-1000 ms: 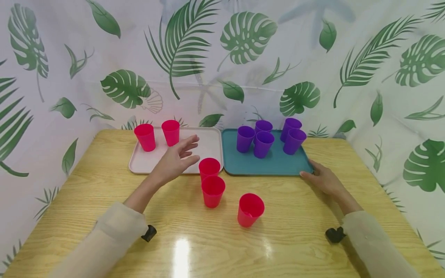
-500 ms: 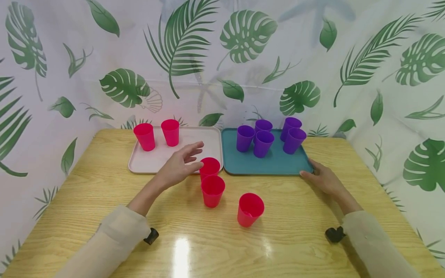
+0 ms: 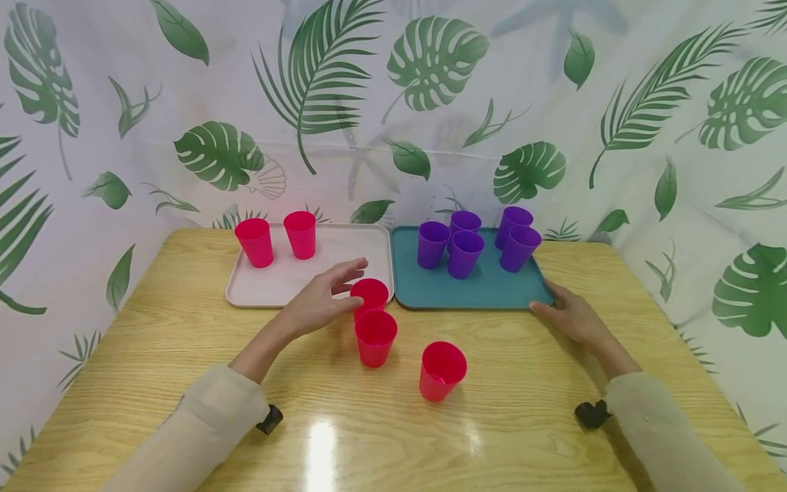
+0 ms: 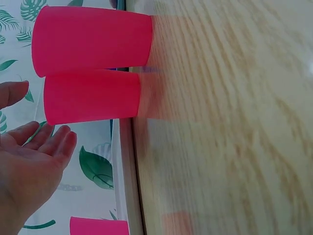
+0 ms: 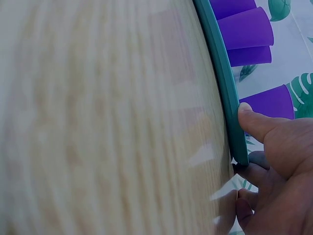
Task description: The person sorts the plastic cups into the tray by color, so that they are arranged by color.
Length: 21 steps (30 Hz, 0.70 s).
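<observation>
My left hand (image 3: 320, 301), thumb and fingers spread apart, hovers at the rim of a red cup (image 3: 371, 290) standing by the white tray's front right corner. Another red cup (image 3: 376, 345) stands close in front of that one, overlapping it in the head view. A third red cup (image 3: 439, 379) stands alone, nearer and to the right. My right hand (image 3: 574, 316) holds the front right corner of the teal tray (image 3: 424, 290). In the right wrist view its thumb (image 5: 252, 117) lies over the tray's rim and the other fingers curl round the outer side.
Two red cups stand on the left part of the white tray (image 3: 350, 242). Several purple cups (image 3: 465, 256) stand on the teal tray in two groups. Both trays lie side by side along the wooden table's (image 3: 510, 437) back, before a leaf-print cloth (image 3: 455, 123).
My left hand has moved right and lower from over the white tray to the rim of the rear red cup. The right hand stays at the teal tray's corner.
</observation>
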### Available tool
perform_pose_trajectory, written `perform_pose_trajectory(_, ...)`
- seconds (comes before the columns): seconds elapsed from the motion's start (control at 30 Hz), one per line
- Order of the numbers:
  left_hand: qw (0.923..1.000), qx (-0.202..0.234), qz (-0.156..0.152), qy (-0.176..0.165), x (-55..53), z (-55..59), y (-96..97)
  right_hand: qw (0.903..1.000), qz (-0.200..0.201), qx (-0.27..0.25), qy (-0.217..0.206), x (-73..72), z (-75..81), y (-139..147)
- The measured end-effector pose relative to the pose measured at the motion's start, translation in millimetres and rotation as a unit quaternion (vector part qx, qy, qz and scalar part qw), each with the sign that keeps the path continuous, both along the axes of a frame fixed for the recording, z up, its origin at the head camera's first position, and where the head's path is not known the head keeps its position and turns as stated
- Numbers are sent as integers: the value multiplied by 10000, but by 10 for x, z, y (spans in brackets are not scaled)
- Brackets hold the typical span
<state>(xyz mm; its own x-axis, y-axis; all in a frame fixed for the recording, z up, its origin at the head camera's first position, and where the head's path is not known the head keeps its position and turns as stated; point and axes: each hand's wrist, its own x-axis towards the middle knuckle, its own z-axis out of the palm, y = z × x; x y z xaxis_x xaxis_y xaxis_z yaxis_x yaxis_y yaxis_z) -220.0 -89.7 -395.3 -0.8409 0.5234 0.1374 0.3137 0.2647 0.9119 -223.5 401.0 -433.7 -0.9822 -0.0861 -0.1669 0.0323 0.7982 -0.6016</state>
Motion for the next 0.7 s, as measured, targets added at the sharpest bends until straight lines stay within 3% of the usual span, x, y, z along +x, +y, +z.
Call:
perform_pose_trajectory(0.43, 9994, -295, -161, 88, 3, -44, 51, 10000, -18, 59, 16, -3, -10, -1)
perform_pose_trajectory(0.7, 9993, -294, -202, -63, 12, -65, 56, 9999, -42, 83, 48, -8, -26, 7)
